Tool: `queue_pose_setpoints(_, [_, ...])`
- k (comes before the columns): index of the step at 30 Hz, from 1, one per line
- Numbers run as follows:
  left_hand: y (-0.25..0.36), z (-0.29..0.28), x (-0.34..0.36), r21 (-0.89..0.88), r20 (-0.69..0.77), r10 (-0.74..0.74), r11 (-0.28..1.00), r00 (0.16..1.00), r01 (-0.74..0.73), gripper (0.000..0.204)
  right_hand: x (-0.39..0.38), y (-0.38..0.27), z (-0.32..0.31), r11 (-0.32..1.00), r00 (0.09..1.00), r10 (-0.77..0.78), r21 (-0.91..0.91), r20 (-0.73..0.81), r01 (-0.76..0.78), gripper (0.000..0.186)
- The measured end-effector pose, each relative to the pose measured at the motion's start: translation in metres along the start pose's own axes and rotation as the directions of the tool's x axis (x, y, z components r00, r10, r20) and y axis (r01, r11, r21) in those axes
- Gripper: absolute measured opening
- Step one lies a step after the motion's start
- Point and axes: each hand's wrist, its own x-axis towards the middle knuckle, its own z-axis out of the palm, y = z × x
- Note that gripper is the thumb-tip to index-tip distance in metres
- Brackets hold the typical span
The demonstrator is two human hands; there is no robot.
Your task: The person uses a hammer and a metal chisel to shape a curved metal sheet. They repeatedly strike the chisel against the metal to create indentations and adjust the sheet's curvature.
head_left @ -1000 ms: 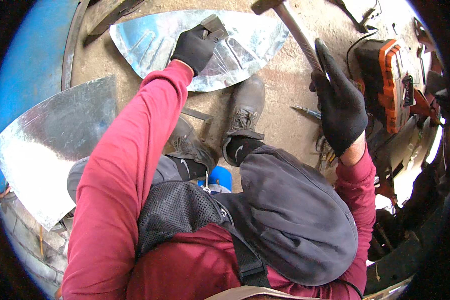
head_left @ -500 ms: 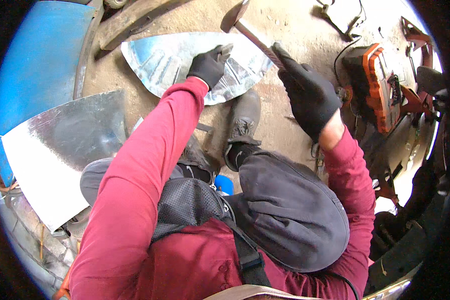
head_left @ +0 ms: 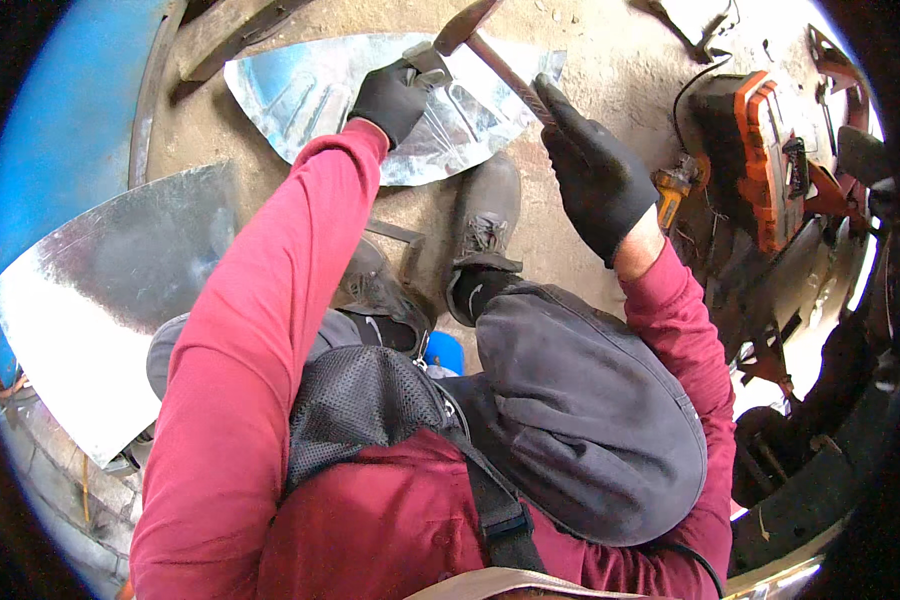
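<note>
A curved sheet of shiny metal (head_left: 310, 90) lies on the dirt floor ahead of my boots. My left hand (head_left: 395, 95), in a black glove, presses down on the sheet and grips a small metal piece (head_left: 428, 66) standing on it. My right hand (head_left: 595, 165), also gloved, is shut on the handle of a hammer (head_left: 480, 40). The hammer's head hangs just above the piece under my left hand. My right boot (head_left: 485, 225) rests on the sheet's near edge.
A second, larger metal sheet (head_left: 100, 300) leans at the left beside a blue drum (head_left: 50, 120). An orange and black power tool (head_left: 760, 160) with a cable lies at the right among dark machine parts. A rusty bar (head_left: 220, 40) lies at the top left.
My right hand has swung the hammer down and to the left, bringing its head close over the piece held by my left hand. The left hand has stayed on the sheet.
</note>
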Motion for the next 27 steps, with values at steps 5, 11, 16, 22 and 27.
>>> queue_pose_setpoints(5, [-0.004,0.009,-0.01,0.024,-0.079,0.104,0.994,0.991,-0.102,0.034,-0.005,-0.005,-0.006,0.991,0.991,0.121,0.046,0.061,-0.123,0.055])
queue_pose_setpoints(11, [0.007,0.002,0.001,0.199,0.039,0.074,0.977,0.996,-0.08,0.035,0.016,-0.026,-0.032,0.995,0.996,0.006,0.1,-0.089,0.003,0.052])
queue_pose_setpoints(16, [0.025,0.014,0.003,0.18,0.105,0.075,0.979,0.992,-0.093,0.032,-0.023,0.006,-0.031,0.897,0.983,0.111,-0.44,0.148,-0.035,0.052])
queue_pose_setpoints(22, [0.008,-0.005,0.012,0.155,0.119,0.225,0.958,0.967,-0.242,0.028,-0.01,0.006,0.013,0.944,0.937,0.318,0.142,-0.148,-0.298,0.027])
queue_pose_setpoints(27, [-0.005,-0.034,0.034,0.125,0.101,-0.02,0.992,0.995,0.007,0.041,-0.049,0.077,0.068,0.616,0.64,0.767,0.24,0.032,-0.75,0.035])
